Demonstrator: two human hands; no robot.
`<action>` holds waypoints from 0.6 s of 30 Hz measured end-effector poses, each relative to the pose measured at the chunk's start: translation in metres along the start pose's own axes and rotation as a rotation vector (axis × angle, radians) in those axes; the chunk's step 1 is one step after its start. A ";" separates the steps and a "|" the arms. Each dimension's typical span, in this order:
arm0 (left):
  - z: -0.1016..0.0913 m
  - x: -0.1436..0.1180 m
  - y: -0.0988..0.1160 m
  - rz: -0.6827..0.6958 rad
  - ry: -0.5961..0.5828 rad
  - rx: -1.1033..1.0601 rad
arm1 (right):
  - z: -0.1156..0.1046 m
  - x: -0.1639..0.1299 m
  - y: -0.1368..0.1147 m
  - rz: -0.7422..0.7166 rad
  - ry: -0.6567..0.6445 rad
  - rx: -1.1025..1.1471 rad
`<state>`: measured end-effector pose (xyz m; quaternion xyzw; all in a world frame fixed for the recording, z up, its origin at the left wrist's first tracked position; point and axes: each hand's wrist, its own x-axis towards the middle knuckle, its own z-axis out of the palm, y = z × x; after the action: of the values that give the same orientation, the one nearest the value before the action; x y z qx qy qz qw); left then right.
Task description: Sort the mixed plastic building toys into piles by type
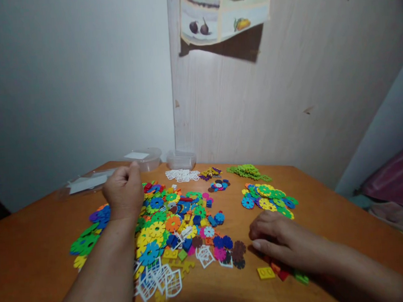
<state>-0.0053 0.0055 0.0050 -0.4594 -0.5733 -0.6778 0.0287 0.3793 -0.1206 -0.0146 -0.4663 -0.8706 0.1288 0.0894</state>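
My left hand (124, 192) is closed in a fist above the far left part of a large mixed pile. Whatever its fingers hold, if anything, is hidden. The pile has flower-shaped plastic discs (150, 234), small building bricks (172, 254) and white lattice window pieces (158, 277). My right hand (278, 239) is low over the table on the right, palm down, fingers loosely bent and thumb apart; nothing shows in it. Next to and partly under it lie a yellow brick (265, 273), a red brick (283, 273) and a green brick (301, 277).
Sorted groups lie on the wooden table (227, 295): large discs (269, 197), light green pieces (247, 171), small discs (219, 185), yellow and purple pieces (210, 173) and white lattice pieces (182, 175). Clear plastic containers (181, 160) and a plastic bag (90, 181) are at the back.
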 end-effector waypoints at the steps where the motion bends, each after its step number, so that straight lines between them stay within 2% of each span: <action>1: 0.000 0.000 0.000 0.000 -0.003 -0.006 | -0.001 0.003 0.001 0.009 0.015 -0.003; 4: 0.000 0.000 -0.001 0.001 0.000 -0.023 | -0.002 0.015 0.001 0.011 0.022 0.020; 11: 0.003 0.001 -0.005 0.023 0.014 -0.046 | 0.006 0.051 -0.019 0.071 -0.056 0.061; 15: 0.004 0.001 -0.006 0.022 0.015 -0.044 | 0.012 0.061 -0.023 0.075 -0.097 0.066; 18: 0.004 0.000 -0.005 0.021 0.015 -0.049 | 0.016 0.065 -0.020 0.145 -0.145 0.183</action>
<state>-0.0056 0.0100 0.0011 -0.4608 -0.5515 -0.6948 0.0291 0.3237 -0.0792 -0.0212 -0.5075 -0.8233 0.2473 0.0586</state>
